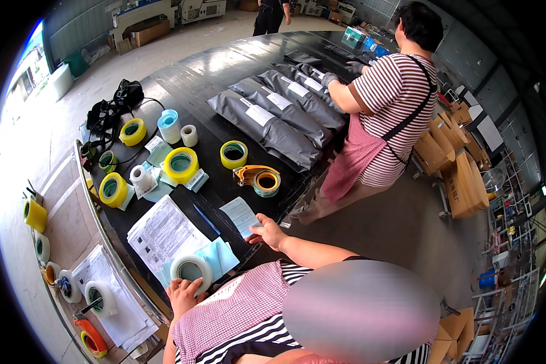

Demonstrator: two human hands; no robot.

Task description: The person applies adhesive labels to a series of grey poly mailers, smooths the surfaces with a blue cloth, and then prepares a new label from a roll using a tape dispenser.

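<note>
My right hand pinches a pale blue printed slip by its lower right corner, just above the black table top. At the table's near edge, my left hand has its fingers bent over the lower rim of a roll of clear tape. Under that roll lie light blue sheets. Beside them is a stack of printed papers, with a blue pen lying to its right. An orange tape dispenser with a roll in it rests beyond the slip.
Several yellow tape rolls and small white rolls stand on the table's left. Grey plastic packages lie in a row farther back. A co-worker stands at the right. A lower shelf at left holds papers and tape.
</note>
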